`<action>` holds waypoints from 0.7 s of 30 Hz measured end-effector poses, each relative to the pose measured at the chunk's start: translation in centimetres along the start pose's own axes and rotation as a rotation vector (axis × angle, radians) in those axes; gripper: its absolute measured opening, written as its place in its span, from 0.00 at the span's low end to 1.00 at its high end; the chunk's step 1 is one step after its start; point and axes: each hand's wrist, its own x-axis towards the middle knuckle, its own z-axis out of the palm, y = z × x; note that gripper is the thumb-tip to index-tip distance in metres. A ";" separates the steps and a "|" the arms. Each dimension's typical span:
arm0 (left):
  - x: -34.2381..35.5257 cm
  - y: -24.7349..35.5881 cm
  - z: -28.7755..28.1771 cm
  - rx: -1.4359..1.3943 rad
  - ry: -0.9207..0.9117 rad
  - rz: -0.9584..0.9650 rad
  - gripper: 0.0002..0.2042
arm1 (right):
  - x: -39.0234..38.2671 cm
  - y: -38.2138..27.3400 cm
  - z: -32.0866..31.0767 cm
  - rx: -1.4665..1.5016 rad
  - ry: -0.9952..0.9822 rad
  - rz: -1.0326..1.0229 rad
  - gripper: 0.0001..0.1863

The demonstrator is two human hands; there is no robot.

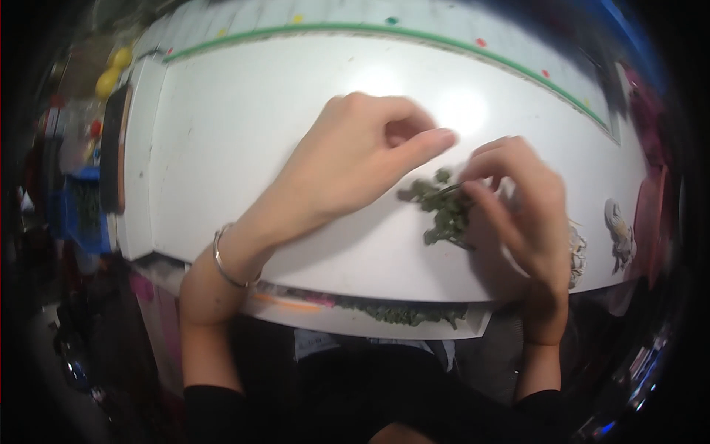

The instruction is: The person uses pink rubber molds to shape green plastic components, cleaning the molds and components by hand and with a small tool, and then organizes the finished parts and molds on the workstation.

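A sprig of dark green leaves (447, 214) hangs just over the white tabletop (222, 133), right of the middle. Its thin stem is pinched between the thumb and fingertips of my right hand (518, 192). To the left and a little farther off, my left hand (362, 144) hovers above the table, apart from the sprig. The left thumb and curled index finger meet in a pinch; whatever may be between their tips is too small to see. A silver bracelet (220, 255) circles my left wrist.
Below the table's near edge, an open white drawer (355, 325) holds more green leaves (403, 314). Pale bundles (620, 233) lie on the right side. A green strip (355, 28) borders the far edge. At left are a dark board (117, 148) and a blue basket (85, 214).
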 end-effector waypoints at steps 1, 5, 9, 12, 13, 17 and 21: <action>0.1 0.0 0.0 0.008 -0.047 0.044 0.12 | 0.0 -0.2 -0.3 0.020 0.037 -0.005 0.06; 0.7 0.0 -0.3 -0.197 -0.252 0.096 0.13 | -0.1 -0.5 -0.1 0.153 0.189 -0.033 0.05; 0.7 -0.8 -0.4 -0.438 -0.209 0.084 0.11 | -0.7 -1.9 2.1 -0.046 0.462 -0.129 0.07; 0.6 -1.6 -0.9 -0.592 -0.094 0.045 0.07 | -3.3 -4.7 3.3 -0.237 0.458 -0.337 0.12; -0.6 -2.2 -2.3 -0.614 -0.182 0.052 0.13 | -3.0 -6.3 3.4 -0.048 -0.147 -0.258 0.13; -1.4 -0.7 -3.1 -0.670 -0.231 0.074 0.17 | -6.0 -7.3 10.5 0.049 -0.522 -0.327 0.16; -0.3 -0.3 -1.9 -0.723 -0.286 0.081 0.17 | -5.4 -5.2 14.1 0.222 -0.968 0.000 0.16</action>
